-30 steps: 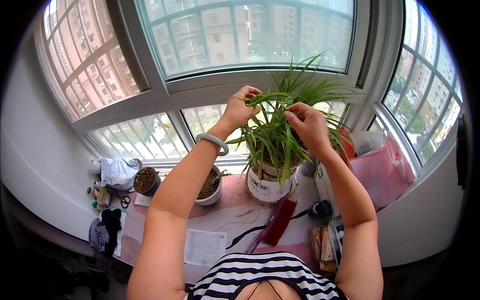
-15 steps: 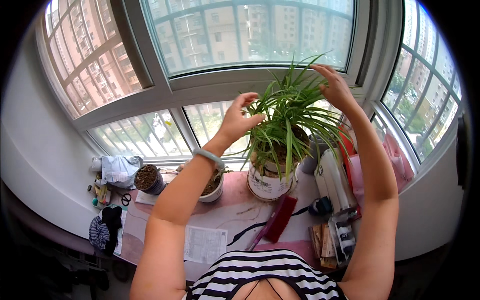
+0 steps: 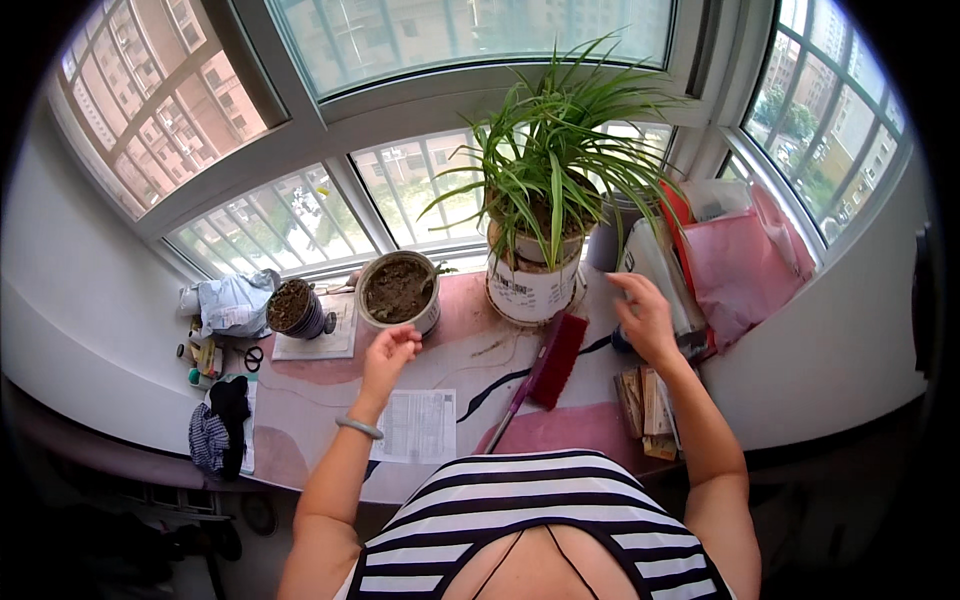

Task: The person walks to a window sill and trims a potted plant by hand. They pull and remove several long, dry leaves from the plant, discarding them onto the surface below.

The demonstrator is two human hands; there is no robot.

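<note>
A spider plant [image 3: 560, 150] with long arching green leaves stands in a white pot [image 3: 535, 290] by the window. My right hand [image 3: 645, 315] is lower right of that pot, apart from it, fingers loosely spread and holding nothing. My left hand [image 3: 388, 358] hovers just in front of a round pot of soil [image 3: 398, 290], its fingers loosely bent with nothing visible in them. Between my hands a red-bristled brush [image 3: 558, 362] with a purple handle lies on the table, near the plant pot.
At left are a smaller dark pot of soil [image 3: 292, 308], a plastic bag [image 3: 238, 303], scissors [image 3: 254, 358] and dark cloth [image 3: 228, 420]. A printed sheet [image 3: 415, 425] lies in front. At right are a pink bag [image 3: 745, 265] and wooden pieces [image 3: 648, 412].
Both hands have come away from the plant's leaves and down toward me, the left toward the soil pot. The view has shifted, and the spider plant's leaves hang free.
</note>
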